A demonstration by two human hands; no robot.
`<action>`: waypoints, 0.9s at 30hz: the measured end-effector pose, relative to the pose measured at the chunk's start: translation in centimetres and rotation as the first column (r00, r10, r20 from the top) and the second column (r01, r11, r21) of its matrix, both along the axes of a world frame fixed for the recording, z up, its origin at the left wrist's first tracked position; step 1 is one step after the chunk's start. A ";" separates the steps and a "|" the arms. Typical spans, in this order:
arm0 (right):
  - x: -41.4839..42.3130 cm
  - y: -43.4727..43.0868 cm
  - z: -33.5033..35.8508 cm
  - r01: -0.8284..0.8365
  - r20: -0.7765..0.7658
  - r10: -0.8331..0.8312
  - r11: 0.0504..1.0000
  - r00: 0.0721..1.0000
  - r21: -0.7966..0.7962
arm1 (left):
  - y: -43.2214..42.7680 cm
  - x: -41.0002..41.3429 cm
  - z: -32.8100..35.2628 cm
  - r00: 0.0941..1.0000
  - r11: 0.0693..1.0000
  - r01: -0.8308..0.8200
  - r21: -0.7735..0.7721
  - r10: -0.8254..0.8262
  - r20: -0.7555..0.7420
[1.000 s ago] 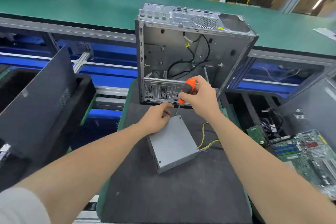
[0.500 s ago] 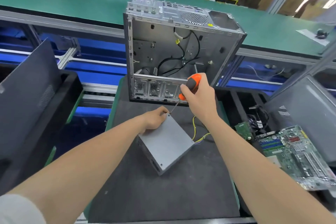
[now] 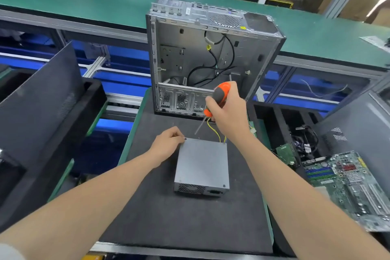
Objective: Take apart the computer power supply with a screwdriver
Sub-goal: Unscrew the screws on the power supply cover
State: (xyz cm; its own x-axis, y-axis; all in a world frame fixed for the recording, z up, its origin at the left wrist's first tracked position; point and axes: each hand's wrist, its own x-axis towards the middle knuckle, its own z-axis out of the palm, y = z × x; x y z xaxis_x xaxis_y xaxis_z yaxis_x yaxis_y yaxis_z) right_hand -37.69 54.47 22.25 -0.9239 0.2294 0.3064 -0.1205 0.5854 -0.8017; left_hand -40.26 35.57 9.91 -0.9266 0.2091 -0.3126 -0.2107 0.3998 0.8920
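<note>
A grey metal power supply [image 3: 202, 162] lies flat on the dark mat [image 3: 160, 213], its vented end facing me and yellow wires [image 3: 213, 131] trailing from its far end. My left hand [image 3: 166, 143] rests at its far left corner, fingers curled beside a small screw there. My right hand [image 3: 229, 112] grips an orange and black screwdriver [image 3: 217, 99], raised above the far edge of the supply, its shaft slanting down and left with the tip off the metal.
An open, gutted computer case [image 3: 211, 59] stands upright behind the mat. A green motherboard [image 3: 348, 183] and loose cables lie in the bin at right. Black side panels [image 3: 38, 99] lean in a bin at left. A green conveyor runs along the back.
The power supply has been turned so its vented end now faces me squarely. The screwdriver tip has lifted off the supply's corner and my right hand has risen slightly.
</note>
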 end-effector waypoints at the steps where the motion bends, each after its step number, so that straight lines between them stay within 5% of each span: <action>1: -0.1 -0.3 -0.1 -0.018 0.000 0.018 1.000 1.000 -0.003 | -0.1 0.1 -0.1 1.000 0.998 -0.006 0.061 0.006 -0.004; 8: -0.7 -1.6 -1.4 -0.077 -0.021 0.078 0.995 0.997 0.066 | 0.3 0.2 -0.6 0.983 0.952 -0.131 0.278 0.089 0.158; 27: -1.1 -1.8 -2.8 -0.087 -0.071 0.094 0.991 0.993 0.098 | -0.5 0.2 0.2 0.981 0.947 -0.049 0.318 -0.014 0.192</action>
